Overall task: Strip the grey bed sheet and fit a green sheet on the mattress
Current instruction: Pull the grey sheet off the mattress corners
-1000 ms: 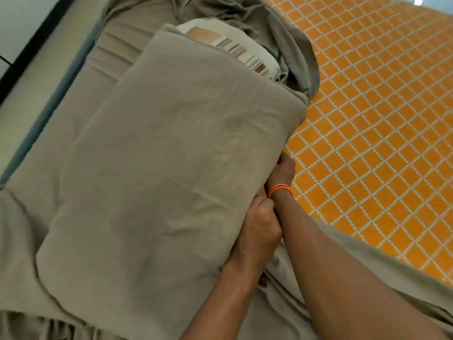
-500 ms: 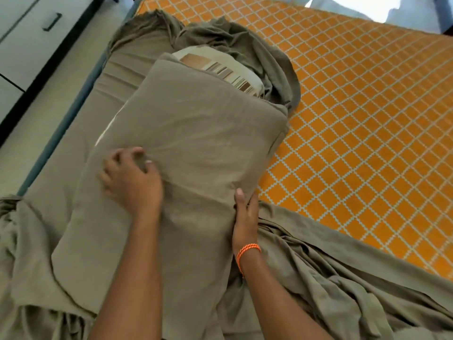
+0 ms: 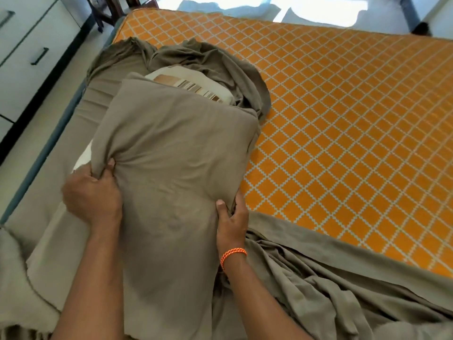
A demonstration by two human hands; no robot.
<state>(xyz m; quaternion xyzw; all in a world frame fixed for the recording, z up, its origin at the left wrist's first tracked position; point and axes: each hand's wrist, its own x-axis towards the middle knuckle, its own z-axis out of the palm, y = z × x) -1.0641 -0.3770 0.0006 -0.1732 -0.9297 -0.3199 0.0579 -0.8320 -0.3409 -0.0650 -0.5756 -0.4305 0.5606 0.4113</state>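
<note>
On the far left stands a white cabinet (image 3: 22, 60) with flat drawer fronts and dark bar handles. Next to it runs a pale floor (image 3: 36, 141), then the blue-grey edge of the bed.

Soft grey bed sheet (image 3: 306, 285) covers the left part of the mattress (image 3: 343, 123). It lies in loose, wrinkly heaps at the near edge and in a bunched pile at the far end. On top of it sits a big puffy pillow (image 3: 176, 163) in a smooth grey cover, shaped like a fat rectangle. Behind the pillow peeks a cream cushion (image 3: 191, 87) with brown and tan stripes, partly wrapped by the bunched sheet.

The left hand (image 3: 92, 195) has its grip clamped on the pillow's left side, and the cloth is pinched into folds between thumb and fingers. A bit of white shows just beside that hand. The right hand (image 3: 231, 220) grips the pillow's right edge, thumb on top and fingers curled under. An orange braided band (image 3: 232, 255) goes round that wrist.

To the right, the mattress is bare. It is flat and bright orange with a pale criss-cross diamond pattern. The grey sheet's straight hem lies across its near part.
</note>
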